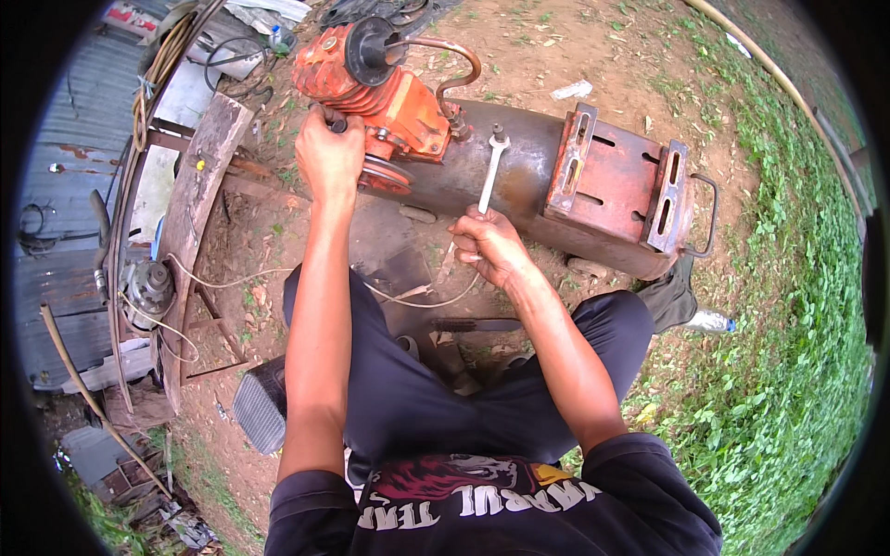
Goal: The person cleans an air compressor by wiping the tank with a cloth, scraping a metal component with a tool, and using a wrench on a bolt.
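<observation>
The pump [371, 88] is bright orange with a black round cap. The tank [519, 171] is dark rusty brown, its brackets [616, 181] faded red. The wrench [489, 171] is shiny silver. Trousers [417, 398] are black; the ground [556, 56] is reddish-brown, the grass [788, 324] green.

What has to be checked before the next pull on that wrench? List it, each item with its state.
1. Right hand closed on the wrench handle: ok.
2. Wrench head seated on the fitting atop the tank: looks ok, the exact fit is too small to tell.
3. Left hand gripping a dark handle beside the orange compressor head: ok.
4. Copper pipe apart from the wrench's swing: ok, it curves behind the fitting.
5. Loose white cord under the right hand: not ok, it trails across the lap close to the wrist.
6. Tank steady on the dirt: cannot tell.
</observation>
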Demonstrator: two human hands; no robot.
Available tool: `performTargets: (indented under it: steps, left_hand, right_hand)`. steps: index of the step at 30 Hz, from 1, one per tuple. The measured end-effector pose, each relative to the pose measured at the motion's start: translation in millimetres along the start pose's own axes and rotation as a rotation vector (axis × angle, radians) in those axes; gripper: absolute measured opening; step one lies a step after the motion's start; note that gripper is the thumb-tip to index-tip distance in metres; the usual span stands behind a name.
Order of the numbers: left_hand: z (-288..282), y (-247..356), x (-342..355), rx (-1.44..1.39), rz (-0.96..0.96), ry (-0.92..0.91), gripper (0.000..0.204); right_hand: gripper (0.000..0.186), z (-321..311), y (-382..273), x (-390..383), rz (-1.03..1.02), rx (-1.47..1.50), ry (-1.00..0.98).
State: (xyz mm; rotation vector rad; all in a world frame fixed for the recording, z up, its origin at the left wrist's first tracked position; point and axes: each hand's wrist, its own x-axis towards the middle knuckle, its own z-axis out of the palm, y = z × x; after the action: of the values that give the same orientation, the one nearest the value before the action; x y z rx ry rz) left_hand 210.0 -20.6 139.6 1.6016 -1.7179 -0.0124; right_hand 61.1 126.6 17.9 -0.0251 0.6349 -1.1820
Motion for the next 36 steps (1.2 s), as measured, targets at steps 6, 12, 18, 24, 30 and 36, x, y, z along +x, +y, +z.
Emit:
performTargets:
  steps: [6,12,18,24,30,36]
  left_hand:
    - [1,-18,-16,-0.167,0.253,0.185,0.024]
    - [48,-134,-52,-0.543,-0.503,0.353,0.034]
    - [92,-188,-41,-0.503,-0.4,0.244,0.048]
    - [77,-177,29,-0.733,-0.403,0.091,0.053]
    - [76,-146,63,-0.776,-0.105,-0.311,0.063]
    - [106,-152,65,-0.847,0.109,-0.121,0.055]
  right_hand:
    - [0.034,4,-1,-2,-0.028,-0.009,0.043]
    - [0.033,6,2,-2,-0.05,-0.036,0.009]
    - [0.033,-1,5,1,-0.032,-0.008,-0.039]
    - [0.039,3,1,-3,-0.022,-0.065,0.018]
    - [0.037,-4,1,0,-0.02,-0.038,0.024]
    - [0.034,1,7,0,-0.044,-0.007,0.019]
